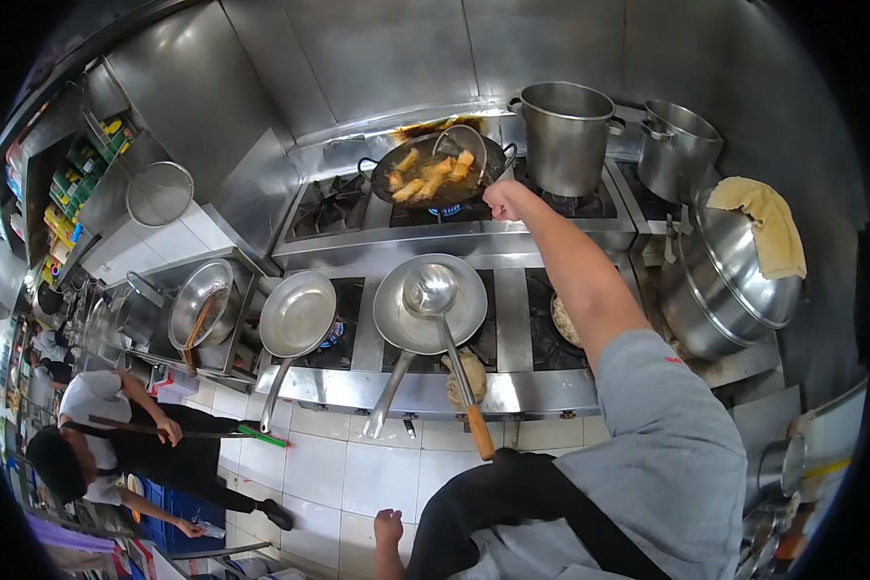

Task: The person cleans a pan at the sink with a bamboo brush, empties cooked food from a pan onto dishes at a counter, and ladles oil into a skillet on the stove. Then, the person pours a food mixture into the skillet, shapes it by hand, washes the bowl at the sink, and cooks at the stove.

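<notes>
My right hand (503, 200) reaches out to the back burner, its fingers closed round the handle of a wire skimmer (449, 142). The skimmer's round head sits in a dark wok (385, 183) of oil, at the far right side. Several golden-brown fried pieces (408, 190) lie in the oil, some against the skimmer. Beneath the wok a blue flame (445, 211) burns. Low down by my apron, my left hand (389, 525) is curled into a loose fist, and nothing shows in it.
A ladle (449, 338) rests in a frying pan (387, 314); another pan (298, 311) sits over a flame. Tall pots (567, 145) stand behind my right arm. A large steel vessel (720, 290) with a yellow cloth (764, 222) is at right. A person (116, 406) holds a broom at left.
</notes>
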Motion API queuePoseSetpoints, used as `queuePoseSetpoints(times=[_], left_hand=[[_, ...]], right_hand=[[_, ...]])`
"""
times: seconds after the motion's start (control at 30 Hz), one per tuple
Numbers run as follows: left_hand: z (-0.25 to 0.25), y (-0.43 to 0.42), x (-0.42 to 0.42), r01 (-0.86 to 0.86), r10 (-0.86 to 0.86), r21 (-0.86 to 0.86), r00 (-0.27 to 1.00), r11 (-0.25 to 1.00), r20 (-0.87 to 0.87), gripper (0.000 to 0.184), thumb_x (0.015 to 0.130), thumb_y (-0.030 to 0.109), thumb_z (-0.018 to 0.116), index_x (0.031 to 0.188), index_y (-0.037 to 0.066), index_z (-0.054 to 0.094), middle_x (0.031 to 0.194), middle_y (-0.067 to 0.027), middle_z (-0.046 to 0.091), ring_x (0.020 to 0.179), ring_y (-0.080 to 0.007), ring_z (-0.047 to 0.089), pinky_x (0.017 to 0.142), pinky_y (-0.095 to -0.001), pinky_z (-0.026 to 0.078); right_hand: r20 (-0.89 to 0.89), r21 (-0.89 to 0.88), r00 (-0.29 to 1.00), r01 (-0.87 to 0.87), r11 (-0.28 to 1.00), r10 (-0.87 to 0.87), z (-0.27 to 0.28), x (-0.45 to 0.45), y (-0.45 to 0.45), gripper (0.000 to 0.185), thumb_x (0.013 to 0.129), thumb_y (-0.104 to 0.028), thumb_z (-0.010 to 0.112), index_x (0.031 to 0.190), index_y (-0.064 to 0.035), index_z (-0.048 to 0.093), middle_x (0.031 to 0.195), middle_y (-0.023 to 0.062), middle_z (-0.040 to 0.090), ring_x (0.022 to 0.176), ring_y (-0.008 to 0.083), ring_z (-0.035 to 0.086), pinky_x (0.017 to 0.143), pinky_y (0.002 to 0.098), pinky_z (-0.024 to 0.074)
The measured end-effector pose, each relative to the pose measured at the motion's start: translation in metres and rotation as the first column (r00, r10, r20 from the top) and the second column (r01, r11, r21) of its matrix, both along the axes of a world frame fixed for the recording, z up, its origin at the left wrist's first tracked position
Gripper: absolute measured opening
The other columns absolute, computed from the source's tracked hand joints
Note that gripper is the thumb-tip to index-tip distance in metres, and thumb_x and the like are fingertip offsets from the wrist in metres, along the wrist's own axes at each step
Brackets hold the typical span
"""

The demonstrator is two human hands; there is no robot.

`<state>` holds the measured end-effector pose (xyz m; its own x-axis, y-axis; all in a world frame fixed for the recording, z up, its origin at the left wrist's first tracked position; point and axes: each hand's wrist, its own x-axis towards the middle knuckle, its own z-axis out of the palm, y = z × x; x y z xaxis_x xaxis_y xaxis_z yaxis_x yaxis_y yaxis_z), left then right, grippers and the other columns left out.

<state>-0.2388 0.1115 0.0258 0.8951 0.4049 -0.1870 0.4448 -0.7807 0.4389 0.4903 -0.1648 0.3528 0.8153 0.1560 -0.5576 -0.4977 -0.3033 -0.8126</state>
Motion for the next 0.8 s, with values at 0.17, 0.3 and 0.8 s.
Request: queuePoseSetpoints(times=[0.17,0.3,0.8], left_hand=[[0.003,-0.027,-0.002,-0.4,0.338,-0.333,0.913,0.854,-0.23,0.039,0.085,0.033,0.062,0.103,-0.001,0.068,0.107,-0.0234,0.067,0.1,-0.0418,0.063,0.089,-0.0465,0.051],[-0.008,-0.017,-0.038,0.273,-0.282,-0.074,0.946,0.959,-0.163,0.023,0.087,0.029,0.056,0.091,0.012,0.071,0.09,-0.0165,0.069,0.088,-0.0365,0.066,0.077,-0.048,0.053],[0.022,0.006,-0.044,0.36,-0.307,0.057,0.858,0.931,-0.411,0.02,0.084,0.017,0.054,0.09,0.013,0.073,0.094,-0.0129,0.072,0.094,-0.0334,0.068,0.082,-0.0471,0.054]], right_hand=[[0.091,-0.056,0.985,0.155,0.986,-0.15,0.002,-0.004,-0.001,0.012,0.084,0.004,0.048,0.091,-0.0035,0.054,0.074,0.0082,0.046,0.055,0.0137,0.039,0.038,0.0269,0.0248],[0.189,-0.062,0.978,0.102,0.993,-0.089,0.014,-0.022,-0.009,0.008,0.086,-0.001,0.048,0.092,-0.0045,0.052,0.073,0.0047,0.043,0.052,0.0125,0.037,0.039,0.0267,0.0272],[0.734,-0.235,0.667,0.075,0.969,0.127,0.044,-0.077,-0.055,0.013,0.075,-0.006,0.053,0.071,0.0056,0.055,0.057,0.0124,0.049,0.043,0.0244,0.051,0.038,0.0425,0.0341]])
